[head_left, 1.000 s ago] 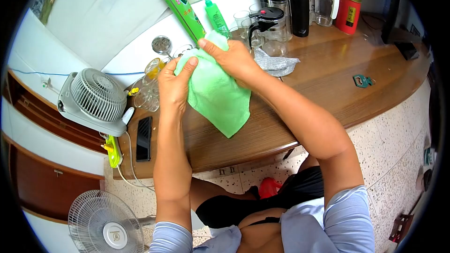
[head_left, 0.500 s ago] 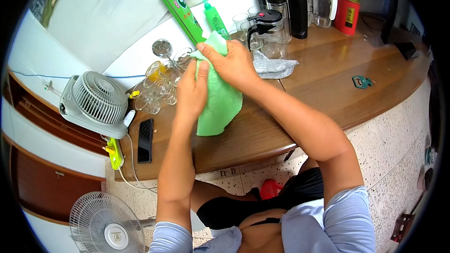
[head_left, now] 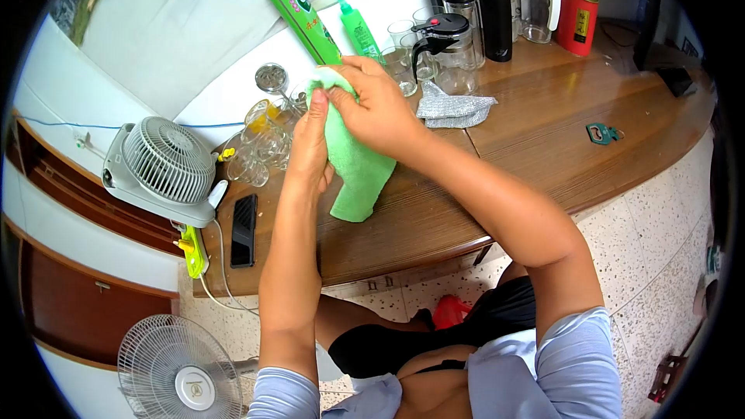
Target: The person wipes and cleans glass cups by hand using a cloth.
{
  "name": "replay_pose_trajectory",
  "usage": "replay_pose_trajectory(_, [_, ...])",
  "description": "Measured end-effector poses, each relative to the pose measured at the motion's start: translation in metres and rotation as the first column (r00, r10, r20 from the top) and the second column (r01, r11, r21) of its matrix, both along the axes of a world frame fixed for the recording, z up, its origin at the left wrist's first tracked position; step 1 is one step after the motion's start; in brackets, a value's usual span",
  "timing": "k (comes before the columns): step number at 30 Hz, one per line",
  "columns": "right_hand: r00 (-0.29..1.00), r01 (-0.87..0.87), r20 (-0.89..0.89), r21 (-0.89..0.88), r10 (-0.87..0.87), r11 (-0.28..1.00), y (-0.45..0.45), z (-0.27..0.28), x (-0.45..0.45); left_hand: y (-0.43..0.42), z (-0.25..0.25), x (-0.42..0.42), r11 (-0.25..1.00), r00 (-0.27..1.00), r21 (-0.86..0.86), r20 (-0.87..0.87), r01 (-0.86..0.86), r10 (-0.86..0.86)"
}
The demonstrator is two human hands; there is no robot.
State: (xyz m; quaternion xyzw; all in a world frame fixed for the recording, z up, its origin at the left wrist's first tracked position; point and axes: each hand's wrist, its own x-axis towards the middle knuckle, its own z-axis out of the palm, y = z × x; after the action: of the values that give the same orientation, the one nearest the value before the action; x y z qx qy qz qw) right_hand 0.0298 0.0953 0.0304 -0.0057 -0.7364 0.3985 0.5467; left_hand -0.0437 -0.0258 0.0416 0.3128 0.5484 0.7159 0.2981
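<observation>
A light green cloth (head_left: 362, 178) hangs over the wooden table, bunched at its top between both hands. My left hand (head_left: 310, 136) is closed on its left edge, thumb pointing up. From the right, my right hand (head_left: 374, 105) wraps over the upper part of the cloth, its thumb close to the left thumb. Whether anything sits inside the folds is hidden. Just beyond the hands leans a tall green box (head_left: 299, 14), beside a green pump bottle (head_left: 357, 29). Several clear glass mugs (head_left: 260, 143) stand left of my left hand.
A glass teapot with a black lid (head_left: 450, 43), a black flask (head_left: 493, 15), a clear pitcher (head_left: 535, 0) and a red tin (head_left: 576, 19) line the back. Grey cloth (head_left: 454, 107), a bottle opener (head_left: 601, 133), a phone (head_left: 243, 230) and a small fan (head_left: 167, 159) are also on the table.
The cloth's upper corner, which stood up above the fingers, is now folded down and gathered. My right hand has shifted slightly left and curled further around it.
</observation>
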Motion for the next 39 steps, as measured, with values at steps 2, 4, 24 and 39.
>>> replay_pose_trajectory(2, [0.999, 0.013, 0.03, 0.128, -0.017, 0.992, -0.006, 0.009, 0.018, -0.001, -0.009, -0.01, 0.999, 0.996, 0.052, 0.085, -0.004, 0.0])
replay_pose_trajectory(4, [0.999, 0.018, -0.032, 0.347, -0.008, 0.938, -0.008, 0.015, 0.027, -0.002, -0.003, -0.004, 0.994, 0.994, 0.077, 0.076, -0.083, 0.077])
replay_pose_trajectory(24, [0.909, -0.112, 0.362, -0.267, 0.208, 0.957, 0.016, 0.02, 0.016, -0.003, -0.026, -0.027, 0.987, 0.615, -0.017, -0.784, -0.159, 0.085])
replay_pose_trajectory(39, [0.956, -0.092, 0.252, -0.236, 0.152, 0.967, 0.01, 0.023, 0.021, 0.001, -0.015, 0.001, 0.942, 0.306, 0.042, -0.94, -0.333, 0.151])
